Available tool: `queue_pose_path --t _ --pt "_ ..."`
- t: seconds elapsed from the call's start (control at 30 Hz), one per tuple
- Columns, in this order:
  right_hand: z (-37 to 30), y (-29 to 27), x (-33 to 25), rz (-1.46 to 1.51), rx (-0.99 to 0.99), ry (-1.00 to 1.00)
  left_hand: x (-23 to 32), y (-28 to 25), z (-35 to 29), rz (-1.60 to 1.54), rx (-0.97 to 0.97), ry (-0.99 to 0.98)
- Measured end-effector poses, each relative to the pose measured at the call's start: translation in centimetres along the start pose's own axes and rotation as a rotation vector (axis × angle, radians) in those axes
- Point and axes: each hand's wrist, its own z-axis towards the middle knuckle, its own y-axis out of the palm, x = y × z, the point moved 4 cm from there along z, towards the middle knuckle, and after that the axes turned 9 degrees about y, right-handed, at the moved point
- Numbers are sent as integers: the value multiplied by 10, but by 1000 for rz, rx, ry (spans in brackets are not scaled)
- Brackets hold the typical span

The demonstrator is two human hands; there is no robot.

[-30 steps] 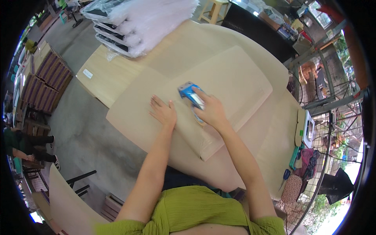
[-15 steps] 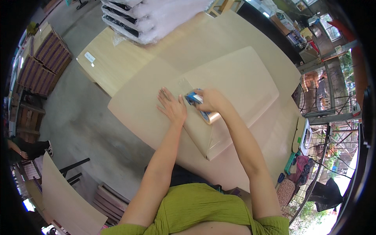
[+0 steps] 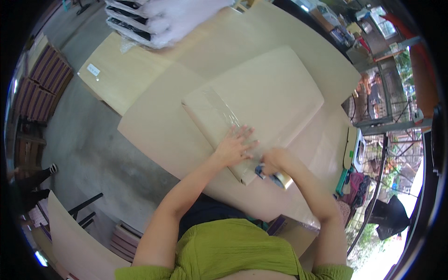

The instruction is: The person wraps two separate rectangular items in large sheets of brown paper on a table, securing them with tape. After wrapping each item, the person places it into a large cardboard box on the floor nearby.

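Observation:
A large flat package wrapped in brown paper lies on the work table. A strip of clear tape runs along its left part. My left hand rests on the package with fingers spread, over the near end of that strip. Close to the near corner, my right hand is wrapped round a blue tape dispenser with a roll of tape. Motion blurs the right hand a little, and its fingers partly cover the dispenser.
Brown paper covers much of the table under the package. Plastic-wrapped stacked items sit at the far left. Striped cartons are piled on the floor at left. A green basket and cloths stand along the right edge.
The right hand has drawn the dispenser nearer and to the right, toward the package's near corner. My left hand has slid right and nearer onto the tape, now longer on the package.

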Motion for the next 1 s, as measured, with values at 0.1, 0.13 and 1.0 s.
queue_pose_path --t 0.1,0.13,1.0 --pt "32 -13 -35 -255 -86 -63 1 -7 3 53 -39 -9" --pt "36 3 -30 -306 -106 -62 3 -7 4 16 50 7" --pt "136 82 129 2217 852 539 -121 -93 -48 -412 -5 -636"
